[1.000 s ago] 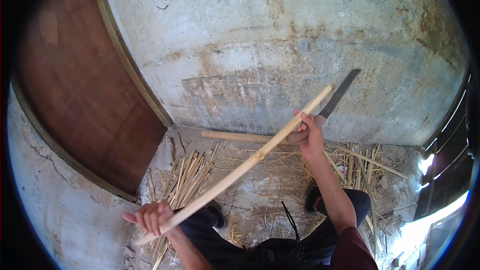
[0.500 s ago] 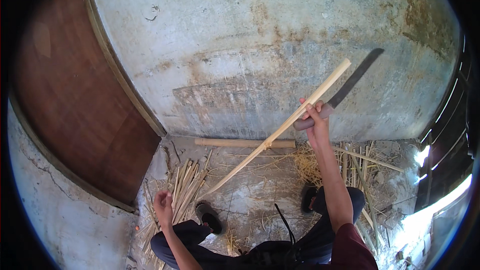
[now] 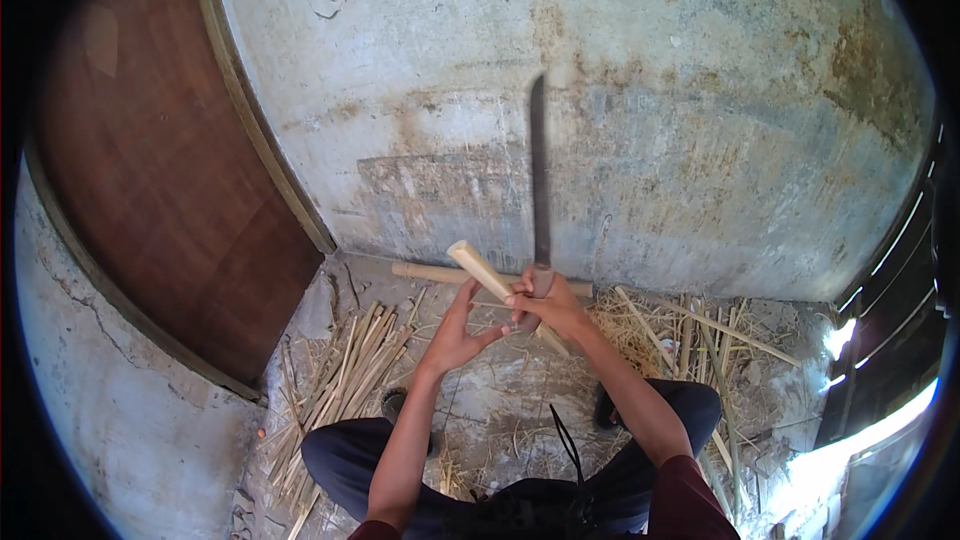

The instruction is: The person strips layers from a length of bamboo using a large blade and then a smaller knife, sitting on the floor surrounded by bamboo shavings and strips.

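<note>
**Blade upright over a bamboo stick, between two hands**

A stained, patchy plaster wall fills the upper picture, rough and discoloured with rust-brown streaks. To its left stands a dark brown wooden door, smooth, in a pale curved frame. The concrete floor below is littered: a heap of split bamboo strips lies at the left, straw-like shavings at the right, and a round bamboo pole rests along the foot of the wall, partly hidden behind the hands.

The person sits with knees apart in dark trousers. A long, flat, dark blade rises straight up, blurred; the right hand is clenched around its handle. The bamboo stick, pale and round with a cut end, slants up to the left between the hands. The left hand lies against the stick, fingers spread, palm toward it. Both forearms reach up from the lower edge.
</note>
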`<state>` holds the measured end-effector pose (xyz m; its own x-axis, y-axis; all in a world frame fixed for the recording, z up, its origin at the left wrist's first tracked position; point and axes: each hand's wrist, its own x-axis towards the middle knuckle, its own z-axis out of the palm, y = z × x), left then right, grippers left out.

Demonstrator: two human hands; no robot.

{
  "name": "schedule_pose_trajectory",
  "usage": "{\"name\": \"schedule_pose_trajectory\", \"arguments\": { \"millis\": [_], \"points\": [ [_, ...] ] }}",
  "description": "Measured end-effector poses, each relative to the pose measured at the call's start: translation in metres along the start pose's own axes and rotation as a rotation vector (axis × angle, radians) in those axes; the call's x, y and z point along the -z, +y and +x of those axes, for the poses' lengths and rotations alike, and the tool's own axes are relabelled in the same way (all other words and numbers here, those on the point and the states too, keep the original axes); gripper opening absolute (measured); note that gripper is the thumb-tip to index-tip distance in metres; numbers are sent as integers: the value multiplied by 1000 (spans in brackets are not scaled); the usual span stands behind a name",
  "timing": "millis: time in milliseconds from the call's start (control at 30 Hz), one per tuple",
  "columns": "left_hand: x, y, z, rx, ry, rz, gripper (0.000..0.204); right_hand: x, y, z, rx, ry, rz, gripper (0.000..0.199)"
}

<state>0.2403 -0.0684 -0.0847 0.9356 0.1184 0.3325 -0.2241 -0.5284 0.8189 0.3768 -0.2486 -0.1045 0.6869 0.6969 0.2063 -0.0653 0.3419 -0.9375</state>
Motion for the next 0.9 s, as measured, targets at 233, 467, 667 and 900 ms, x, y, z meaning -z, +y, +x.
{"name": "schedule_pose_trajectory", "arguments": {
  "millis": [233, 467, 667, 900],
  "points": [
    [-18, -45, -12, 112, -185, -304, 67, -13, 18, -9, -105, -92, -217, 29],
    [-30, -70, -13, -1, 140, -158, 66, -6, 18, -5, -43, 12, -170, 34],
    [-18, -65, -9, 34, 370, -662, 44, 10, -3, -23, -164, 216, -401, 36],
    [-31, -57, 17, 264, 569, -490, 36, 37, 31, -57, -244, 340, -265, 35]
  ]
}}
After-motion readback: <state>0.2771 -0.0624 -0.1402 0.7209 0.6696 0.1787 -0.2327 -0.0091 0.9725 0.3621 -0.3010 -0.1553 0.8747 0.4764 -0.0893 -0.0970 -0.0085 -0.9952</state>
